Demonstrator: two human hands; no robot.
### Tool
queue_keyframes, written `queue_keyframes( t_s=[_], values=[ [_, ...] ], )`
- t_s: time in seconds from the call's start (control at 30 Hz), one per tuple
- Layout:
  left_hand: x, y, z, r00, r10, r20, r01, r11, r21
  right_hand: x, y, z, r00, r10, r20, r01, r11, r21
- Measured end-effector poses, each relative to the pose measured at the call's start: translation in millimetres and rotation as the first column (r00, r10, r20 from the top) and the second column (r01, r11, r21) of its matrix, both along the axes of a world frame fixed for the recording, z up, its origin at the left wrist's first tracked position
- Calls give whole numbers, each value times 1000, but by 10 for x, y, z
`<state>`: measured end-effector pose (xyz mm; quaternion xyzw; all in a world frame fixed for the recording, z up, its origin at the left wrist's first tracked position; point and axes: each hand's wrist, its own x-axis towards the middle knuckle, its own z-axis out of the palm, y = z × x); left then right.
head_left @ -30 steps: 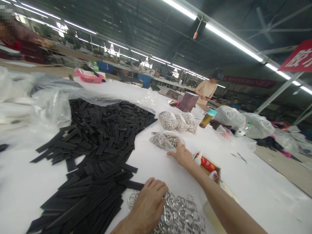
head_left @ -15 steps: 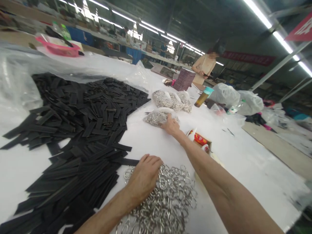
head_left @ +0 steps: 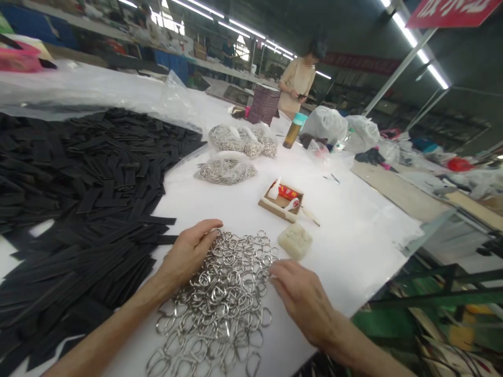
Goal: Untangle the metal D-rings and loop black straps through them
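A spread pile of silvery metal D-rings [head_left: 228, 288] lies on the white table in front of me. My left hand [head_left: 192, 248] rests along the pile's left edge, open, thumb and fingers apart against the rings. At the right edge is my right hand [head_left: 301, 290], open with its fingers slightly bent and the fingertips at the outermost rings. Neither hand visibly holds a ring. Left of the pile, a large heap of black fabric strips [head_left: 113, 173] reaches close to my left forearm.
Bags of metal rings [head_left: 226, 170] sit farther back. A small cardboard box [head_left: 281, 201] and a pale yellowish block [head_left: 294, 241] lie right of the pile. Beyond are a bottle [head_left: 294, 131], a purple stack [head_left: 264, 104] and a person [head_left: 297, 84]. The table edge [head_left: 377, 285] runs at right.
My right hand has left the bag of rings and come back to the pile's right edge. My left hand stays at the left edge, its fingers more spread. The view has swung right.
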<state>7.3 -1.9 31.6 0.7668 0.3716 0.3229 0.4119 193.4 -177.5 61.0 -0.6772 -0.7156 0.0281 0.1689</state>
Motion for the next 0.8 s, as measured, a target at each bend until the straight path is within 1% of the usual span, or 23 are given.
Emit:
queue_keyframes(
  t_s=[0.07, 0.13, 0.2, 0.3, 0.4, 0.53, 0.6, 0.63, 0.73, 0.8],
  values=[
    [4, -12, 81, 999, 20, 31, -17, 995, -94, 8, -188, -178, 999, 19, 51, -21, 999, 44],
    [8, -17, 137, 998, 32, 59, -21, 982, -190, 45, -271, -270, 995, 6, 98, -14, 997, 75],
    [4, -16, 165, 993, 58, 107, -25, 958, -286, 80, -301, -294, 995, -3, 101, -6, 996, 84],
    [-20, -27, 197, 968, 85, 238, 14, 923, -385, 83, -330, -304, 998, 32, 55, -36, 996, 76],
    [-32, -85, 277, 921, 119, 370, 50, 908, -415, 42, -376, -373, 996, 88, 22, -89, 994, 68],
    [29, -179, 430, 826, 196, 528, 73, 892, -445, -39, -413, -493, 981, 194, -12, -193, 979, 61],
    [70, -200, 483, 767, 234, 597, 120, 862, -492, -98, -405, -520, 969, 248, -6, -246, 963, 107],
    [85, -202, 499, 740, 251, 625, 159, 837, -524, -133, -393, -525, 962, 271, 2, -269, 953, 141],
    [102, -193, 522, 733, 296, 613, 147, 811, -566, -246, -317, -519, 945, 325, 19, -319, 912, 257],
    [103, -190, 528, 734, 320, 599, 126, 802, -583, -328, -231, -490, 935, 355, -16, -332, 888, 318]
  ],
)
